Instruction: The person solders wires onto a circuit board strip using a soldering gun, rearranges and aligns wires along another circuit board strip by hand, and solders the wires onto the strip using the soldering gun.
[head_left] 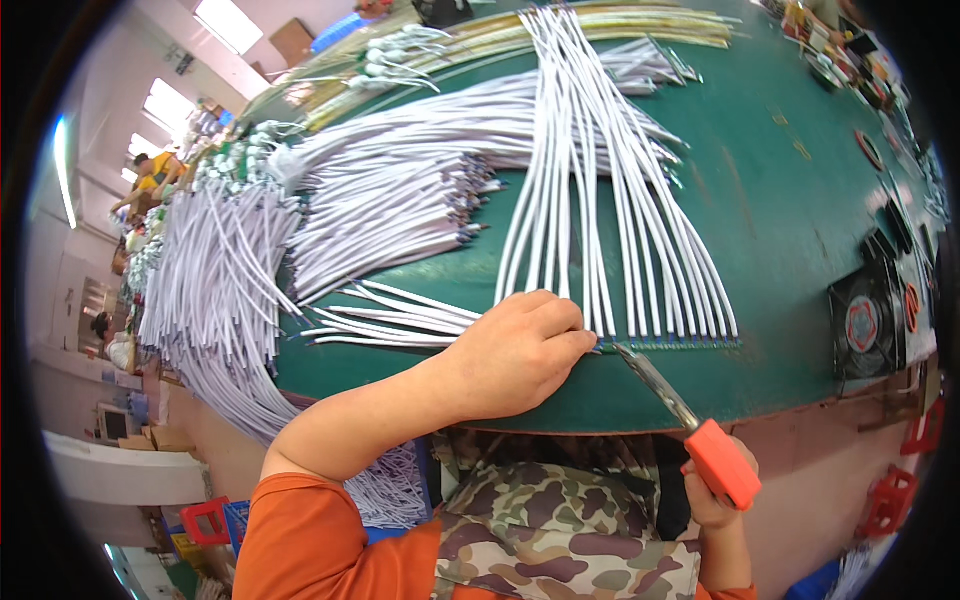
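My right hand (712,506) is wrapped round the red handle of a soldering iron (668,395). The iron slants up and to the left, its tip close to the fingertips of my left hand (530,345). That left hand is closed in a pinch at the end of a white cable (590,270); the exact grip is partly hidden by the fingers. Right of it, several white cables (690,270) lie fanned out, their blue-tipped ends lined up along a thin strip (690,343) near the table's front edge. Under my left forearm lie more loose white cables (400,318).
Thick bundles of white cables (390,220) cover the left of the green table (780,220), some drooping over its edge (215,270). Yellowish cables (640,25) lie at the back. A black fan (858,325) stands at the right, with red stools (888,500) below. Another person (155,178) is far left.
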